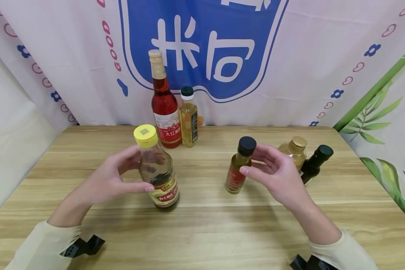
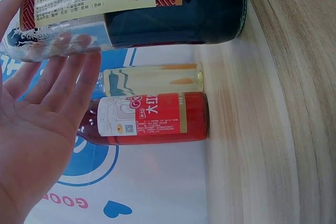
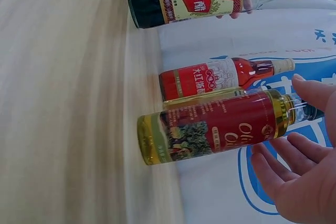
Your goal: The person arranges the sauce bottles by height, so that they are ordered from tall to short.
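On the left of the table stands a vinegar bottle (image 1: 165, 191) with a yellow cap, dark liquid and a red and yellow label. My left hand (image 1: 113, 178) is around its upper part, thumb in front, fingers fairly straight behind the glass; the palm is apart from it. Further right an olive oil bottle (image 1: 235, 176) with a black cap and red label stands upright. Beside it is my right hand (image 1: 278, 174), thumb near the bottle's side and fingers spread behind. A gap shows between palm and olive oil bottle (image 3: 210, 129) in the right wrist view. Firm contact cannot be told.
At the back left stand a tall red vinegar bottle (image 1: 167, 120) and a slim bottle of pale yellow liquid (image 1: 189, 120). Behind my right hand are a bottle with a tan cap (image 1: 295, 150) and a dark bottle (image 1: 315, 163). A printed curtain (image 1: 290, 93) hangs behind the wooden table (image 1: 202, 232).
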`<state>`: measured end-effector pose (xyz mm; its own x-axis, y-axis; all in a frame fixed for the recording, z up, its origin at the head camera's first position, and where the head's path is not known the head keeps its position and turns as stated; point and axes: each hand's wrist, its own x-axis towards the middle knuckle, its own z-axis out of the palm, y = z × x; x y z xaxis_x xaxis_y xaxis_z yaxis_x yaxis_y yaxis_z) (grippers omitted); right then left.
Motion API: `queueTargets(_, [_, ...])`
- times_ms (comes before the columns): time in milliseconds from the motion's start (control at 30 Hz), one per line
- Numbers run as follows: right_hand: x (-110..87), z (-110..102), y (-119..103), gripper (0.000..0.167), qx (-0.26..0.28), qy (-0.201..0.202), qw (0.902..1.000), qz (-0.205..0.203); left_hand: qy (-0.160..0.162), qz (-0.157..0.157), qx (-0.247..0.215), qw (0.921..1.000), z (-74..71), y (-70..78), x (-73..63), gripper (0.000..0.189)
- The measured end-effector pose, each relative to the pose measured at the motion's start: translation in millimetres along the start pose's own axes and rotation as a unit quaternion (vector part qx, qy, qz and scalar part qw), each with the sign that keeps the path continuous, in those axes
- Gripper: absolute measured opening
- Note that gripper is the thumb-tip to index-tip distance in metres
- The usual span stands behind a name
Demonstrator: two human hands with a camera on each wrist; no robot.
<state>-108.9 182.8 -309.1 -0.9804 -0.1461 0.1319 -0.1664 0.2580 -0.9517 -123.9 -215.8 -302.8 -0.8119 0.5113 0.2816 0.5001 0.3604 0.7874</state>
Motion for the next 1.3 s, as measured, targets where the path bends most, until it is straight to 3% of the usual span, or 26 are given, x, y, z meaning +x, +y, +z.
queueTargets(267, [7.5, -1, -23, 0.058, 0.001, 0.005, 0.9995, -0.030, -0.007, -0.005, 0.000, 1.0000, -1.2, 0.1, -0.1, 0.072])
queueTargets(500, [21.6, 4, -61, 0.062, -0.044, 0.002, 0.9983, -0.037, -0.009, -0.002, 0.000, 1.0000, -1.4, 1.1, -0.1, 0.069])
queueTargets(867, [55.3, 30, -117, 0.066, -0.097, 0.010, 0.9942, -0.046, -0.013, -0.002, 0.006, 0.9999, -1.1, 1.9, 0.8, 0.069])
queueTargets(1300, [86.7, 87, -124, 0.074, -0.073, 0.036, 0.9966, -0.009, -0.013, -0.003, 0.004, 0.9999, -0.9, 3.6, 0.4, 0.063])
